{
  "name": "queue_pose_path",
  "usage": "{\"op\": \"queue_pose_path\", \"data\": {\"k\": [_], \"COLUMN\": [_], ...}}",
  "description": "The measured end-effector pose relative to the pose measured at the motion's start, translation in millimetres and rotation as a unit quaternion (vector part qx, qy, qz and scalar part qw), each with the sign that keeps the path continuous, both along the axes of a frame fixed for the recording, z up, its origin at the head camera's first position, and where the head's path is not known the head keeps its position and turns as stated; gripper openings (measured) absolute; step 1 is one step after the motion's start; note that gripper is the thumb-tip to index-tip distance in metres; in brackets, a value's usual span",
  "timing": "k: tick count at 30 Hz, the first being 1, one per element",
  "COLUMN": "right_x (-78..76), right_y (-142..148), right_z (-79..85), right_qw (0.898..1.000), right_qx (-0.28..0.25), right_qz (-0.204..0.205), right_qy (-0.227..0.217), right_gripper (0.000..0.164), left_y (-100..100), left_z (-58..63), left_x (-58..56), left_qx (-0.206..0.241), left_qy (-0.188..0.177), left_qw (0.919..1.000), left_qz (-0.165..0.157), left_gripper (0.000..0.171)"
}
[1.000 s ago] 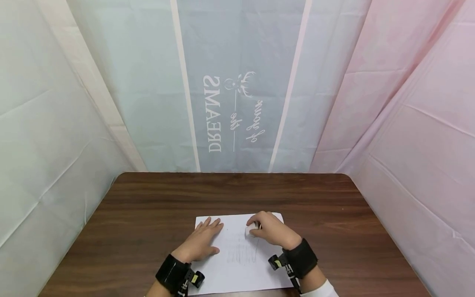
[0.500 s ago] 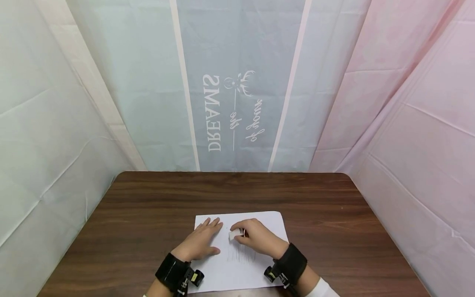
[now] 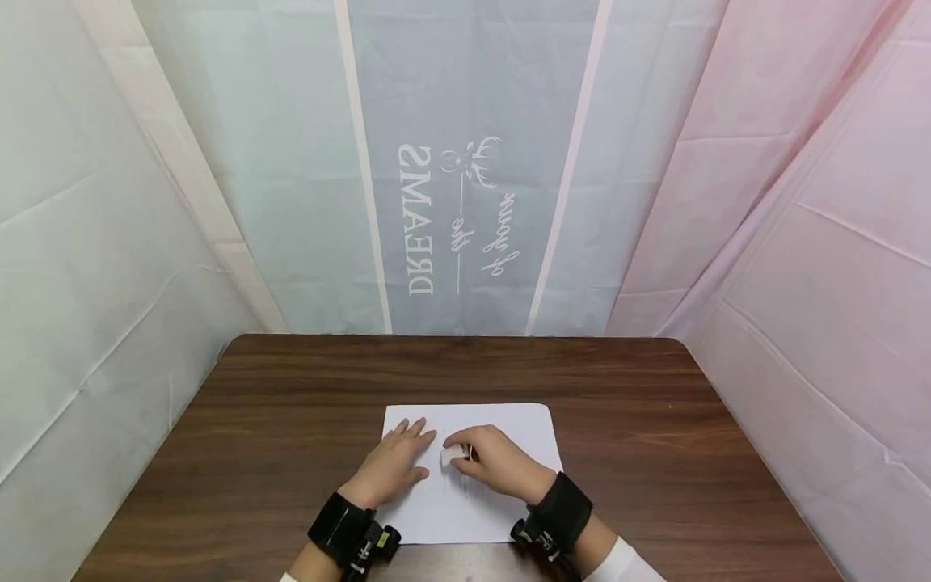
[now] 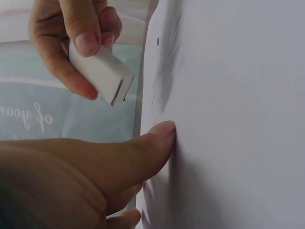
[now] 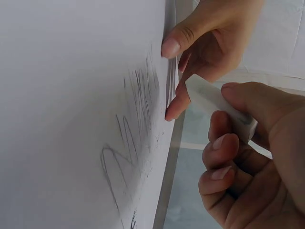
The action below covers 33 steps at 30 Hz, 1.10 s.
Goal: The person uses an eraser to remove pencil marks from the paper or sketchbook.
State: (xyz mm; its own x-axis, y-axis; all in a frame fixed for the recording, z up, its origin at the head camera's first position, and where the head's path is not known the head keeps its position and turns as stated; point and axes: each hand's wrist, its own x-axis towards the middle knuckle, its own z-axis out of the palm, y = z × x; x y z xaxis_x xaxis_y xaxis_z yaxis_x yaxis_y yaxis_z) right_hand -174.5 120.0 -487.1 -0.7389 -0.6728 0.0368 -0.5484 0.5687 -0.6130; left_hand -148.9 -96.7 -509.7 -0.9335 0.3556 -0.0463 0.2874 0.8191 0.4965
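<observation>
A white sheet of paper (image 3: 425, 521) lies on the brown table. My left hand (image 3: 389, 467) rests on its left side with fingers spread, and the thumb (image 4: 159, 136) touches the sheet. Over the sheet's middle, my right hand (image 3: 502, 462) pinches a white block eraser (image 3: 452, 456) between thumb and fingers. Both wrist views show a small gap between the eraser (image 4: 102, 71) and the paper. Grey pencil strokes (image 5: 140, 102) and a looped line run across the sheet, with dark specks near them. In the head view my right hand partly covers these marks.
The wooden table (image 3: 618, 412) stretches out around the paper on all sides. Behind it hangs a pale blue cloth (image 3: 465, 97) with mirrored lettering. White and pink cloths (image 3: 815, 267) close off the sides. Both wrists wear black straps with small cameras.
My right hand has carried the eraser leftward from the sheet's upper right to its middle. The paper has slid slightly away from me, and the left hand has shifted a little with it.
</observation>
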Motion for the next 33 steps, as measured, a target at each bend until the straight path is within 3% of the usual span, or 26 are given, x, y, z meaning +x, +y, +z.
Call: {"op": "queue_pose_path", "data": {"k": [15,23,33], "right_x": [-9.0,-9.7,-12.9], "right_y": [-13,-17,-28], "right_z": [-5.1,-4.8,-4.4], "right_qw": [1.000,0.996,0.994], "right_qx": [0.026,0.080,0.091], "right_qz": [-0.007,-0.002,0.012], "right_qy": [0.000,0.040,0.066], "right_gripper": [0.025,0.021,0.028], "left_y": [-1,0,-2], "left_z": [0.7,-0.6,-2.2], "left_x": [-0.1,-0.4,-2.9], "left_qx": [0.011,0.012,0.011], "left_qy": [-0.015,-0.011,-0.014], "left_qw": [0.9998,0.9999,0.9998], "left_qz": [0.003,0.001,0.002], "left_gripper": [0.055,0.055,0.055]}}
